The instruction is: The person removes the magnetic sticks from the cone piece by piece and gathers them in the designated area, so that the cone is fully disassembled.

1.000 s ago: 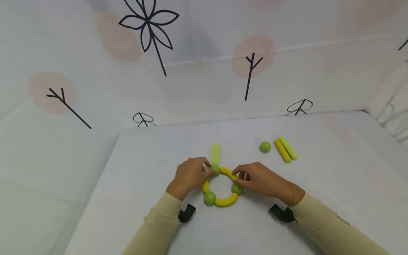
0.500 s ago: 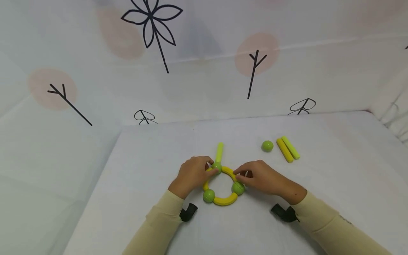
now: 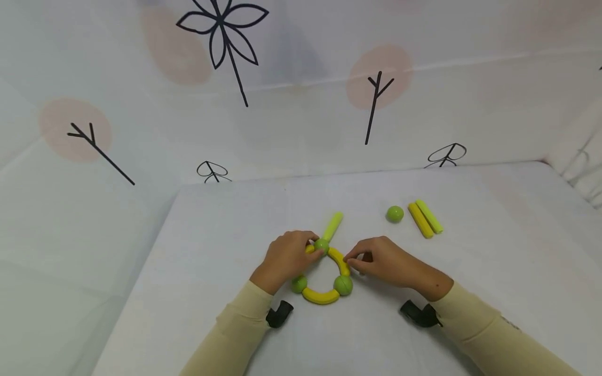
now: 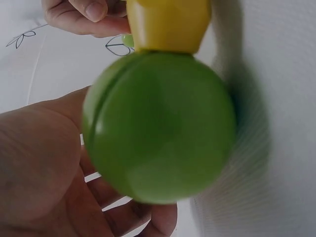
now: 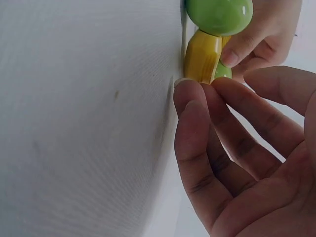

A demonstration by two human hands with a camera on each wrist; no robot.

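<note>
A ring of curved yellow rods [image 3: 321, 296] joined by green balls lies on the white table, with a straight lime-yellow rod [image 3: 333, 225] sticking out from its top ball [image 3: 322, 246]. That top ball is pinched between the thumb and finger of my left hand [image 3: 288, 261], which covers part of the ring's left side. My right hand [image 3: 383, 262] is at the ring's right, its fingertips touching the curved right rod [image 3: 340, 261]. In the left wrist view the lower-left ball [image 4: 158, 128] looms large in front of my left palm.
A loose green ball [image 3: 394, 214] lies behind my right hand. Beside it are a yellow rod [image 3: 420, 220] and a lime rod [image 3: 429, 216], lying side by side. White cloth [image 3: 301, 104] with plant drawings rises behind the table.
The ring has turned about its top ball: the lower balls have swung left, and the straight lime rod now leans right. Both hands have stayed nearly in place.
</note>
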